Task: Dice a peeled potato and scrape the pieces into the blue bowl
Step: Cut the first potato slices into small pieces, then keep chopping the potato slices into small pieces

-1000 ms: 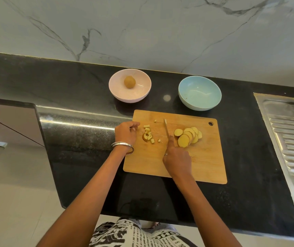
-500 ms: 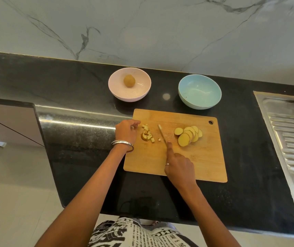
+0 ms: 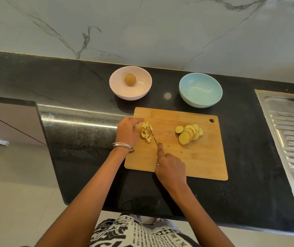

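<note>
A wooden cutting board (image 3: 192, 157) lies on the black counter. Small diced potato pieces (image 3: 146, 132) sit near its left edge, and a fan of round potato slices (image 3: 189, 133) lies to the right. My right hand (image 3: 171, 166) grips a knife (image 3: 153, 134), forefinger along the spine, the blade right beside the diced pieces. My left hand (image 3: 128, 131) rests at the board's left edge with fingers curled beside the dice; what they touch is hidden. The blue bowl (image 3: 200, 90) stands behind the board, holding nothing.
A pink bowl (image 3: 130, 90) with one whole potato (image 3: 130, 79) stands behind the board's left corner. A steel sink drainboard (image 3: 292, 132) is on the right. The counter edge drops to the floor on the left and in front.
My right hand has swung the knife left from beside the slices to the diced pieces. My left hand has stayed by the dice, which are now pushed closer together.
</note>
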